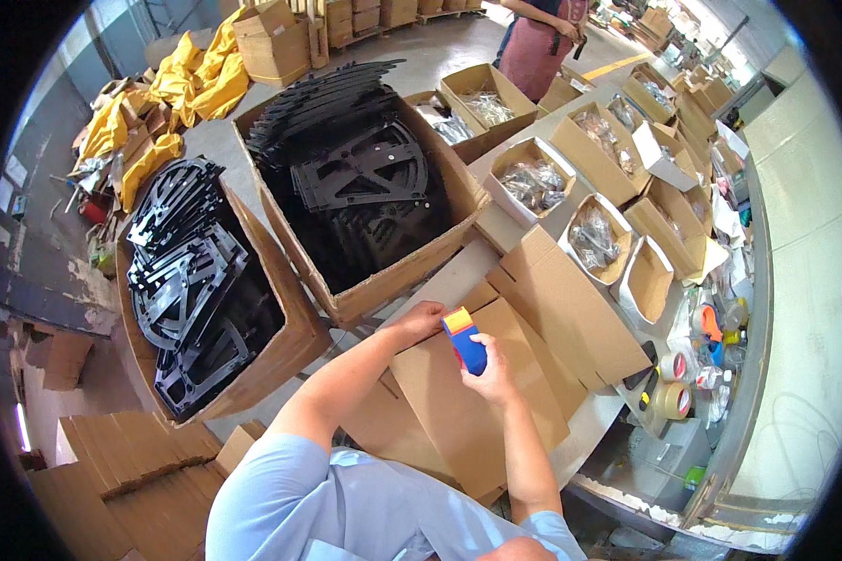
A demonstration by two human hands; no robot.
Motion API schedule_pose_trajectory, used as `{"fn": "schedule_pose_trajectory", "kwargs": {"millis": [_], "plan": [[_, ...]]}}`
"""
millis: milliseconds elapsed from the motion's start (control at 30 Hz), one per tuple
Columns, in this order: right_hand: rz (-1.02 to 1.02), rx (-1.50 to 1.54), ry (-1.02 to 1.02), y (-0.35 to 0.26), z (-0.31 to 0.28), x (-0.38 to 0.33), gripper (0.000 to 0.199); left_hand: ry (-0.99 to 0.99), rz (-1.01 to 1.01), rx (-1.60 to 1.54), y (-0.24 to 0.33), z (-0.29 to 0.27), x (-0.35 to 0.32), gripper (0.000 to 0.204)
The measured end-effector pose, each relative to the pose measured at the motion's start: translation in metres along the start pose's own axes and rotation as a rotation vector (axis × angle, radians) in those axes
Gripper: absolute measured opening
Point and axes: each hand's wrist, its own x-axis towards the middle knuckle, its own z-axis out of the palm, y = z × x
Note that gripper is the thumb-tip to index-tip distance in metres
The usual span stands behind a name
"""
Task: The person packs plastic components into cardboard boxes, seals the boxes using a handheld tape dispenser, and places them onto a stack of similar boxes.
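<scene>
A brown cardboard box [472,402] lies in front of me on the table, its flaps spread to the sides. My right hand [491,372] is closed around a blue tape dispenser [468,348] with an orange-yellow top and some red at its side. It holds the dispenser tilted over the far part of the box. Just left of the dispenser, my left hand [423,320] rests at the box's far edge with curled fingers pinching the cardboard; the fingertips are partly hidden. A large raised flap [561,304] leans to the right of the box.
Two big cartons [346,301] of black slotted metal or plastic frames stand at left. Several small boxes [531,220] of bagged parts line the right. Tape rolls [672,400] and bottles crowd the right ledge. A person [533,47] in a dark red apron stands beyond.
</scene>
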Motion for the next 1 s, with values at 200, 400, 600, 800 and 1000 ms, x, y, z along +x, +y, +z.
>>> {"fn": "schedule_pose_trajectory", "kwargs": {"millis": [200,400,600,800,1000], "plan": [[0.089,-0.042,-0.005,-0.008,-0.038,-0.053,0.054,0.296,0.253,0.469,-0.009,0.007,0.002,0.026],[0.267,-0.265,-0.111,-0.026,-0.038,-0.054,0.055,0.349,0.243,0.53,-0.057,-0.003,0.043,0.029],[0.414,-0.284,-0.25,-0.031,-0.039,-0.026,0.059,0.378,0.117,0.913,-0.047,0.005,0.038,0.026],[0.48,-0.313,-0.272,-0.04,-0.037,-0.013,0.057,0.372,0.337,0.823,-0.019,0.029,0.008,0.033],[0.497,-0.254,-0.278,-0.024,-0.061,-0.073,0.061,0.075,0.164,0.848,-0.022,0.017,0.012,0.041]]}}
